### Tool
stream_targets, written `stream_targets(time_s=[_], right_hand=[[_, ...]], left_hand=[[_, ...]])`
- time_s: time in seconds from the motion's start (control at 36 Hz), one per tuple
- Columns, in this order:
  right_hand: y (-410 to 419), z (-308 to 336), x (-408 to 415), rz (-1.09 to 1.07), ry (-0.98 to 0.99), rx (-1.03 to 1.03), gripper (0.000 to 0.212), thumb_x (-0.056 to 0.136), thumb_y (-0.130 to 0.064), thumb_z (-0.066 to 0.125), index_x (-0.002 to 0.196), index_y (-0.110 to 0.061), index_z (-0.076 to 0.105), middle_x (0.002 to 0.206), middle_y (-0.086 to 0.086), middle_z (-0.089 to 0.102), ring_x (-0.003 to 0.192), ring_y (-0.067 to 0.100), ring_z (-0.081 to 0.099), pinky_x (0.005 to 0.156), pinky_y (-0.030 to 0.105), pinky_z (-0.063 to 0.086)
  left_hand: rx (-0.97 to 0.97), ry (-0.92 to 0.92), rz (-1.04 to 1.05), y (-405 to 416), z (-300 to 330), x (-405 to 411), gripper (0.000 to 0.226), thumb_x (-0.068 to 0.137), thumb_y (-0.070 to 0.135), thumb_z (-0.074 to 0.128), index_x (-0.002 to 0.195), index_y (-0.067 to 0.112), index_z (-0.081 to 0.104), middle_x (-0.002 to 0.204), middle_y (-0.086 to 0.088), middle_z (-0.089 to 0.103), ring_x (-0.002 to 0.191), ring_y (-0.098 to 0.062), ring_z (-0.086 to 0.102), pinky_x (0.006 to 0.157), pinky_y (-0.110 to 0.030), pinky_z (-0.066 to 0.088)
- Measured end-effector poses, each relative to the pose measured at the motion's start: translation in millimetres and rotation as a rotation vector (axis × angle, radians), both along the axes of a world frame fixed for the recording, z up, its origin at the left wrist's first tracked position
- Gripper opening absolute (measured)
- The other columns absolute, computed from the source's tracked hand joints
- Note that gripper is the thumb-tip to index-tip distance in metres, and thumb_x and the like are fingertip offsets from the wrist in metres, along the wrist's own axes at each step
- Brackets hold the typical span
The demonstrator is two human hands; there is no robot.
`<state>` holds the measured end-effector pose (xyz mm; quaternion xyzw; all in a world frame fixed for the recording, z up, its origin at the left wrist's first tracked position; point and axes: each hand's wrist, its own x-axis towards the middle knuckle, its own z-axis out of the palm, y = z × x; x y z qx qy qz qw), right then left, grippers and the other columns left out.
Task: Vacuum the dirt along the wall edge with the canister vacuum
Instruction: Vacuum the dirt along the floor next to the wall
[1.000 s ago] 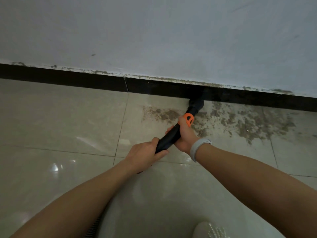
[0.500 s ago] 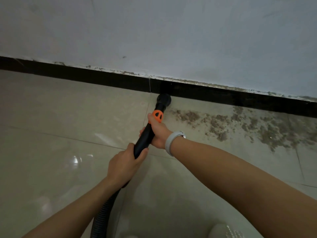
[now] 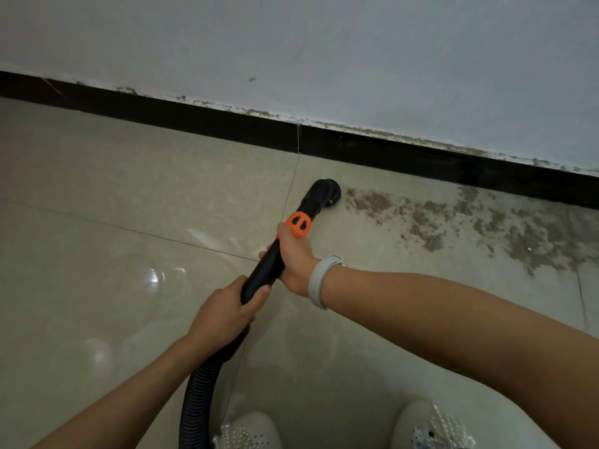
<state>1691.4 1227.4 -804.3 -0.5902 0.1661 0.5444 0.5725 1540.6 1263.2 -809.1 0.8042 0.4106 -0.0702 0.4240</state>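
A black vacuum wand (image 3: 265, 270) with an orange collar (image 3: 299, 224) points toward the wall. Its round nozzle (image 3: 324, 193) rests on the tile just left of a brown dirt patch (image 3: 460, 222) that spreads rightward along the black baseboard (image 3: 421, 157). My right hand (image 3: 293, 254) grips the wand just below the orange collar. My left hand (image 3: 227, 311) grips the wand's lower end, where the ribbed black hose (image 3: 197, 396) begins. The canister itself is out of view.
Glossy beige floor tiles (image 3: 113, 222) stretch to the left and toward me. A white wall (image 3: 324, 43) rises above the baseboard, with crumbling paint along its lower edge. My two pale shoes (image 3: 249, 431) stand at the bottom edge, next to the hose.
The nozzle has pulled back from the baseboard and now sits at the left end of the dirt. The view has shifted, showing my shoes and more hose.
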Motion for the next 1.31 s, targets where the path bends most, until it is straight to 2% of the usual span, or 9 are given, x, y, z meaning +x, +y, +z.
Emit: stream_targets(time_s=[0.08, 0.28, 0.42, 0.56, 0.72, 0.89, 1.0, 1.17, 1.31], right_hand=[[-11, -4, -5, -0.005, 0.013, 0.003, 0.024, 0.098, -0.029, 0.051, 0.112, -0.010, 0.047, 0.087, 0.008, 0.054, 0.068, 0.020, 0.061, 0.069, 0.036, 0.054], [-26, -7, -16, 0.024, 0.054, 0.010, 0.024, 0.098, -0.028, 0.052, 0.112, -0.010, 0.047, 0.084, 0.008, 0.054, 0.070, 0.021, 0.062, 0.066, 0.035, 0.053], [-17, -2, -26, 0.096, 0.100, 0.021, 0.014, 0.096, -0.024, 0.054, 0.093, -0.012, 0.049, 0.079, 0.008, 0.053, 0.068, 0.021, 0.060, 0.071, 0.035, 0.054], [-3, 2, -42, 0.184, 0.132, 0.034, 0.016, 0.097, -0.025, 0.054, 0.091, -0.011, 0.047, 0.077, 0.007, 0.052, 0.068, 0.020, 0.059, 0.071, 0.033, 0.053], [-3, -4, -42, 0.206, 0.097, 0.036, 0.015, 0.097, -0.025, 0.053, 0.091, -0.013, 0.047, 0.078, 0.007, 0.053, 0.069, 0.020, 0.060, 0.072, 0.033, 0.054], [0, -6, -19, 0.134, 0.008, 0.010, 0.019, 0.098, -0.029, 0.052, 0.090, -0.012, 0.047, 0.078, 0.007, 0.053, 0.069, 0.021, 0.062, 0.080, 0.040, 0.056], [6, -2, 5, 0.047, -0.019, -0.012, 0.020, 0.098, -0.029, 0.052, 0.088, -0.012, 0.047, 0.076, 0.008, 0.053, 0.067, 0.022, 0.060, 0.083, 0.041, 0.055], [8, 3, 32, -0.019, -0.023, -0.006, 0.022, 0.099, -0.030, 0.051, 0.088, -0.012, 0.046, 0.077, 0.009, 0.052, 0.068, 0.023, 0.060, 0.081, 0.041, 0.054], [-1, 2, 41, -0.017, -0.005, 0.026, 0.023, 0.096, -0.032, 0.057, 0.092, -0.012, 0.048, 0.083, 0.010, 0.057, 0.069, 0.025, 0.063, 0.069, 0.040, 0.055]], left_hand=[[-0.030, 0.034, -0.035, -7, 0, -4, 0.031, 0.089, 0.054, 0.052, 0.088, 0.023, 0.054, 0.067, -0.002, 0.068, 0.059, -0.013, 0.065, 0.064, -0.040, 0.056], [-0.093, 0.019, 0.016, -22, 2, -18, 0.032, 0.090, 0.049, 0.055, 0.087, 0.018, 0.058, 0.065, -0.002, 0.069, 0.058, -0.014, 0.066, 0.067, -0.042, 0.056], [-0.065, 0.042, 0.101, -25, 3, -30, 0.037, 0.088, 0.055, 0.053, 0.083, 0.019, 0.059, 0.061, -0.001, 0.068, 0.053, -0.012, 0.064, 0.064, -0.042, 0.057], [-0.035, 0.064, 0.197, -23, 5, -44, 0.042, 0.083, 0.060, 0.050, 0.081, 0.019, 0.057, 0.060, -0.001, 0.067, 0.051, -0.014, 0.064, 0.062, -0.045, 0.057], [-0.011, 0.073, 0.177, -23, 2, -44, 0.038, 0.087, 0.057, 0.051, 0.082, 0.020, 0.057, 0.061, -0.002, 0.067, 0.053, -0.015, 0.065, 0.064, -0.046, 0.057], [-0.022, 0.075, 0.111, -14, -3, -16, 0.044, 0.082, 0.066, 0.048, 0.082, 0.022, 0.055, 0.058, 0.002, 0.067, 0.050, -0.009, 0.064, 0.062, -0.040, 0.057], [-0.003, 0.068, 0.055, -2, -3, 11, 0.043, 0.086, 0.065, 0.048, 0.085, 0.022, 0.055, 0.061, 0.002, 0.068, 0.055, -0.012, 0.066, 0.064, -0.040, 0.057], [0.011, 0.044, 0.007, 7, -2, 40, 0.046, 0.087, 0.064, 0.047, 0.085, 0.020, 0.059, 0.061, 0.002, 0.068, 0.058, -0.013, 0.067, 0.069, -0.040, 0.057], [0.001, 0.025, -0.018, 9, -4, 38, 0.044, 0.088, 0.063, 0.048, 0.081, 0.021, 0.058, 0.060, 0.001, 0.067, 0.054, -0.011, 0.065, 0.067, -0.041, 0.058]])
